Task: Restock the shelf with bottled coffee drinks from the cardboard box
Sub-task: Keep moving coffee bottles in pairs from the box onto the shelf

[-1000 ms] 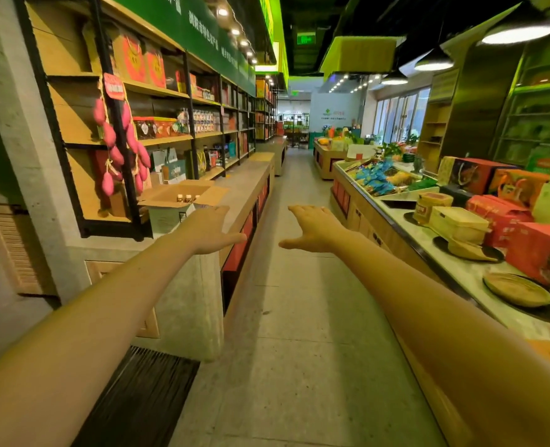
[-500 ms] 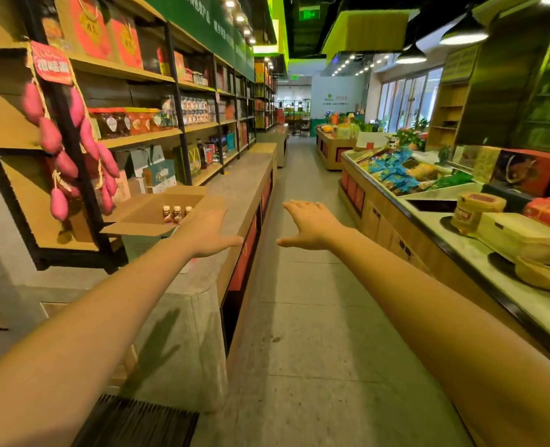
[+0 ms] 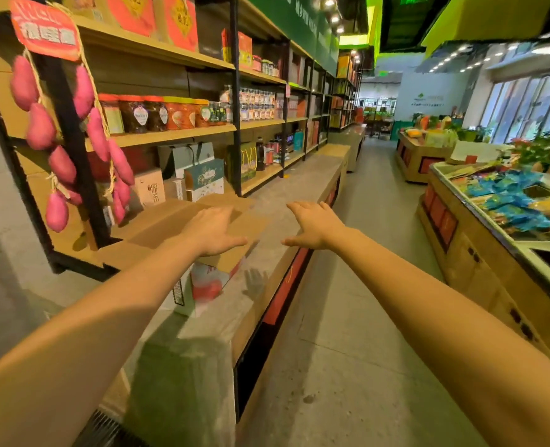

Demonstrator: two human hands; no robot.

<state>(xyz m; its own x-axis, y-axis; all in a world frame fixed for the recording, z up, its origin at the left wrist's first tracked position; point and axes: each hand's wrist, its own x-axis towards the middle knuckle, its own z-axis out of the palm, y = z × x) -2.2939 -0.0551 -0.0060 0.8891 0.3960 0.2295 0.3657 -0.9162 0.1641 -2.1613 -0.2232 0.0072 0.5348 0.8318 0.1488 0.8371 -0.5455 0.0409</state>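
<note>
An open cardboard box (image 3: 157, 227) with a white and red printed side stands on the grey stone counter (image 3: 286, 185) at the left. My left hand (image 3: 210, 230) stretches out flat over the box's near flap and covers the bottles inside. My right hand (image 3: 314, 225) is open too, fingers spread, hovering just right of the box above the counter's edge. Neither hand holds anything. Behind the box rise wooden shelves (image 3: 176, 135) with jars, small bottles and gift boxes.
A string of pink sweet potatoes (image 3: 57, 162) hangs on the black shelf post at the left. The aisle floor (image 3: 357, 285) runs ahead between the counter and a produce display (image 3: 506, 201) on the right.
I have come closer to the counter and the box. Both outstretched hands now reach over it, and my left hand hides the bottle tops that showed before.
</note>
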